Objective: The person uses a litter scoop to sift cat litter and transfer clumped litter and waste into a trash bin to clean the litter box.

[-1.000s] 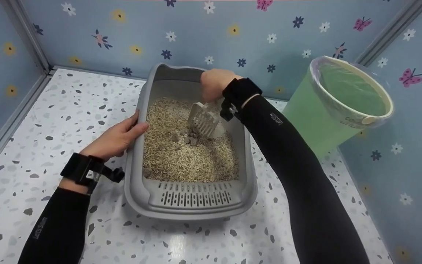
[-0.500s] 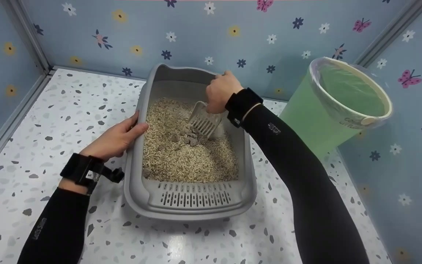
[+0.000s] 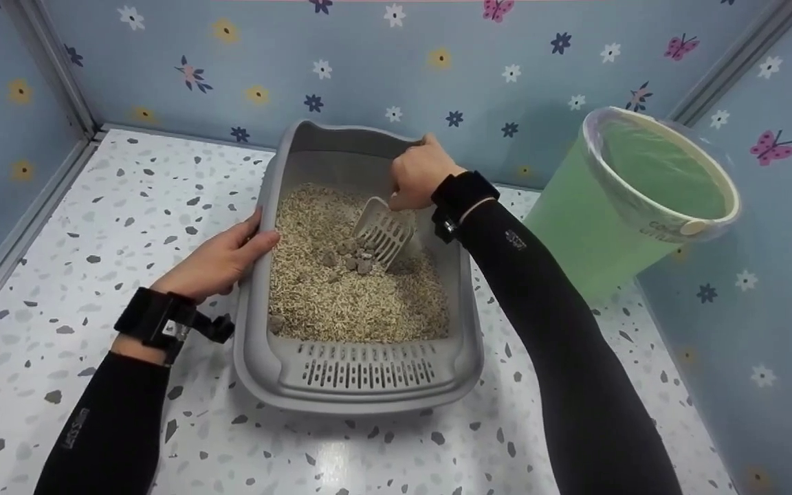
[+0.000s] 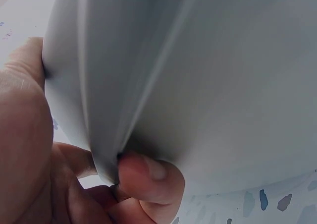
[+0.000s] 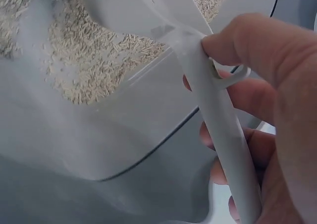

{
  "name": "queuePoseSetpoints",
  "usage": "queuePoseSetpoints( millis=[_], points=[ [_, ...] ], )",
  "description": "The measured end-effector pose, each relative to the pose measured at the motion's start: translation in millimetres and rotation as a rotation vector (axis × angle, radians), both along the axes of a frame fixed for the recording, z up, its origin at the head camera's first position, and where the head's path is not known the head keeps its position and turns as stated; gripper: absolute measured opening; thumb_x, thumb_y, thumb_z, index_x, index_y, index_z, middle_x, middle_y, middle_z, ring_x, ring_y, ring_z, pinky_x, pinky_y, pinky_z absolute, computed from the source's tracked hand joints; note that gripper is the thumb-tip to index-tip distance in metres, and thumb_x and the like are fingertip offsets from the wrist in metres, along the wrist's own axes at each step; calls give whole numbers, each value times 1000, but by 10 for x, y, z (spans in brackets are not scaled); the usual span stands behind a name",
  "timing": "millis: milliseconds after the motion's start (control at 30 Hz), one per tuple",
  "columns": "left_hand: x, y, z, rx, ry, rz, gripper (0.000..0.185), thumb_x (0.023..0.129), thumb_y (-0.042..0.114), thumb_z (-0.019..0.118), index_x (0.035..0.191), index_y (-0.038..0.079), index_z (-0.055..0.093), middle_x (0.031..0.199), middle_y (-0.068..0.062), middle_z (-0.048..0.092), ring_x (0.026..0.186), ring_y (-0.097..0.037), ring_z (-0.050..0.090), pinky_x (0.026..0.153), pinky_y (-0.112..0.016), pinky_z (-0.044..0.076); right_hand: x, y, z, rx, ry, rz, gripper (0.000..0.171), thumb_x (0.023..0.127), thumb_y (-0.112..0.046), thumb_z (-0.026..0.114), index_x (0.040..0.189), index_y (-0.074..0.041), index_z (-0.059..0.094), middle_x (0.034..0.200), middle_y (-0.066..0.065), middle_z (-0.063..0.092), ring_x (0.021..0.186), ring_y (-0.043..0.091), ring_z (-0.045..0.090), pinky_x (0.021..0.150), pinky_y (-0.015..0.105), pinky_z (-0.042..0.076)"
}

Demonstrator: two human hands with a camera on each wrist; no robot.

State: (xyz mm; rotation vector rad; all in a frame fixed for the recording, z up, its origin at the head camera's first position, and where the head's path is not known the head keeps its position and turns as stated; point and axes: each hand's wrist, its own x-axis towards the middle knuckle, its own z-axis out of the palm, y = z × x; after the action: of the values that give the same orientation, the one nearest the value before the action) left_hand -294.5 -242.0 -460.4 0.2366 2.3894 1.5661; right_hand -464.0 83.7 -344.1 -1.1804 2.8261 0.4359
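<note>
A pale slotted scoop [image 3: 388, 232] is being held inside the grey litter tray [image 3: 361, 400], slightly right of the tray's middle, with its blade being kept tilted and its slotted edge being set against the litter [image 3: 341, 306]. The scoop's handle is being held by the right grip [image 3: 425, 175], above the tray's far right part; the fingers are being wrapped round it and the thumb is being pressed near the base of the blade. A small hook is being shown on the handle by the right wrist view. Grey-brown clumps [image 3: 358, 260] are being seen at the scoop's edge, near the tray's middle, and another lump [image 3: 276, 323] is being seen in the litter's near left corner. The tray's left rim is being held by the left grip [image 3: 214, 262], with the thumb being laid over it. Black wrist units [image 3: 155, 320] and black sleeves [image 3: 104, 423] are being worn on both arms. The tray is being supported by a white speckled surface [image 3: 231, 440]. Right of the tray, a green bin [image 3: 571, 234] is being lined with a clear bag [image 3: 600, 148]. Behind the tray, a blue wall [image 3: 361, 41] is being covered by printed flowers and butterflies.
</note>
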Motion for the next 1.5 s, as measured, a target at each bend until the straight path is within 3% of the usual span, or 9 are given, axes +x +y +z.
queuePoseSetpoints(
  millis=[167,367,467,600,733,867,1033,1300,1500],
  points=[
    [-2,12,4,2,-1,-1,85,116,65,44,180,31,1,95,-9,51,54,-10,34,48,-26,40,-37,12,-45,2,-54,-57,33,91,-44,73,98,-17,90,97,4,83,96,31,73,115,63,33],
    [1,18,27,-5,-2,-1,85,115,66,44,180,31,1,102,-14,54,56,-10,35,50,-26,42,-33,17,-73,-26,-108,-90,36,93,-47,76,103,-16,90,107,4,84,101,31,75,113,63,35],
    [-3,9,32,-2,-5,-7,85,116,64,44,180,30,1,123,-22,59,57,-10,35,51,-27,42,-5,23,-76,-42,-136,-101,36,94,-45,76,107,-15,90,110,4,84,104,31,74,111,62,37],
    [-5,-11,33,9,-11,-17,88,115,66,45,180,29,-1,147,-28,54,56,-10,33,50,-27,41,7,31,-126,-83,-169,-115,37,97,-47,76,107,-15,90,111,4,84,104,32,74,107,60,43],
    [0,-19,20,15,-16,-11,88,115,67,45,180,29,-1,123,-24,61,52,-9,32,49,-26,40,24,13,-196,-123,-187,-111,32,96,-42,75,106,-16,90,106,3,84,99,31,74,99,56,49],
    [7,-18,7,4,-16,-4,88,115,68,44,180,29,0,105,-15,56,53,-9,32,49,-27,40,56,-13,-230,-156,-221,-102,26,92,-33,71,101,-17,89,97,1,81,91,28,71,92,52,52],
    [-2,-8,5,-9,-12,-4,87,115,66,43,180,29,0,116,-18,56,56,-10,34,51,-27,42,45,15,-278,-183,-269,-115,23,93,-31,71,99,-16,88,92,-1,77,85,23,66,87,48,56],
    [-6,-11,9,0,-12,-6,88,115,67,44,180,29,0,112,-19,58,55,-9,34,50,-27,41,85,-3,-397,-191,-430,-127,30,99,-34,70,111,-12,89,108,3,79,89,18,65,90,36,56],
    [1,-16,19,23,-13,-19,90,115,67,45,180,28,-2,148,-30,53,59,-11,35,52,-28,42,199,-48,-469,-175,-488,-99,35,105,-33,65,118,-10,87,115,7,81,93,20,66,94,37,55]
  ],
)
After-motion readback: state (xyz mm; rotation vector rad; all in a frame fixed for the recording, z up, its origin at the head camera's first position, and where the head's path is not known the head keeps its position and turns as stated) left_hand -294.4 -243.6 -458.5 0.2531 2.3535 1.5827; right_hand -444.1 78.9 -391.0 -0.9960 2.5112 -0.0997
